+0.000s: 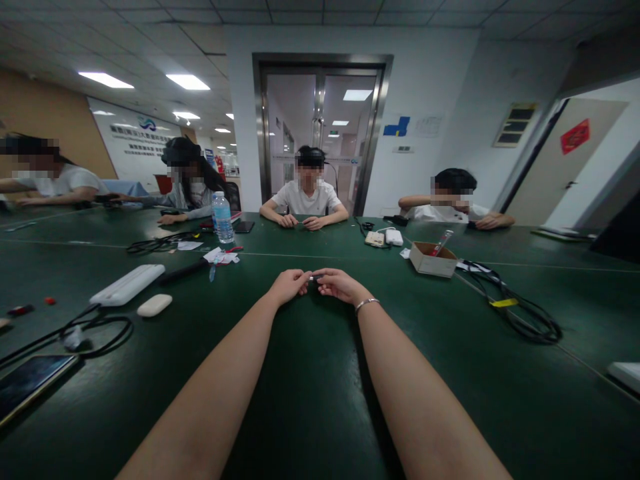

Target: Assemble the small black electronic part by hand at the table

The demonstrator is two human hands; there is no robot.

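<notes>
Both my arms stretch forward over the dark green table (320, 400). My left hand (289, 285) and my right hand (339, 283) meet at the fingertips and pinch a small dark object with a pale end (315, 277) between them, just above the tabletop. What the small object is I cannot tell. A thin bracelet (367, 304) circles my right wrist.
On the left lie a white power strip (127, 284), a pale oval case (155, 305), black cables (95, 330) and a phone (30, 380). A water bottle (222, 217) stands further back. On the right are a cardboard box (433, 259) and a coiled black cable (520, 310). Several people sit across the table.
</notes>
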